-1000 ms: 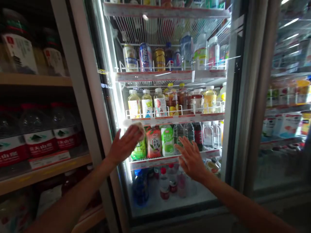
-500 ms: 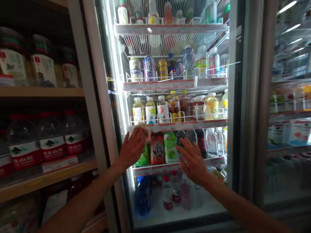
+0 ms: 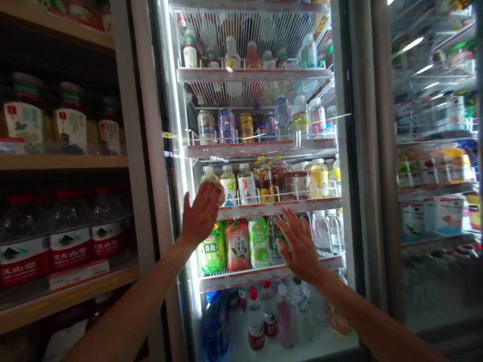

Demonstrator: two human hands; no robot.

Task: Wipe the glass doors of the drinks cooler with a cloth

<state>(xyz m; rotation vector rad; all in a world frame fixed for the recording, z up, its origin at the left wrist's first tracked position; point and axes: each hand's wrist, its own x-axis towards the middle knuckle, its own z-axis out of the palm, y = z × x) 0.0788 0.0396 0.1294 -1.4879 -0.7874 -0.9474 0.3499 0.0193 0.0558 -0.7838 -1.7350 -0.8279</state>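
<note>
My left hand (image 3: pixel 199 216) is raised against the glass door of a lit drinks fridge, fingers stretched upward. Under its fingertips is a pale wiping cloth (image 3: pixel 219 188), pressed to the glass and partly hidden by the hand. Behind the cloth, a light-yellow bottle is half covered. My right hand (image 3: pixel 300 246) holds nothing. Its fingers are spread over the same door, though whether the palm touches the glass I cannot tell. Between the hands, beyond the glass, stand a red drink bottle (image 3: pixel 237 245) and a green-and-white one (image 3: pixel 258 242).
A dark door frame (image 3: pixel 347 151) edges the fridge on the right, beside another glass-fronted cooler (image 3: pixel 433 221). To the left, wooden shelves (image 3: pixel 68 162) carry large red-capped water bottles (image 3: pixel 70 231) and jars (image 3: pixel 71 118). Inside the fridge, a blue bottle (image 3: pixel 215 327) stands at the bottom.
The view has tilted upward, so the shelves sit lower in the picture. My left hand and the cloth have slid up the glass to the row above. My right hand stays spread.
</note>
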